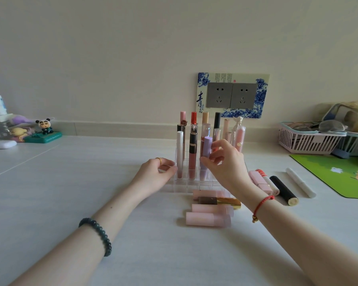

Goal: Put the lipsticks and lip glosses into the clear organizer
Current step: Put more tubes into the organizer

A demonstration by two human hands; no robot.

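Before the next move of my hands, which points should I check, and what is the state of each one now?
1. Left hand grips the clear organizer at its corner: ok.
2. Right hand pinches the lilac-capped gloss: ok.
3. The gloss is seated fully in its slot: cannot tell.
4. Front slots are free: ok.
5. Everything is stored: not ok; pink tubes and a black tube lie on the table.
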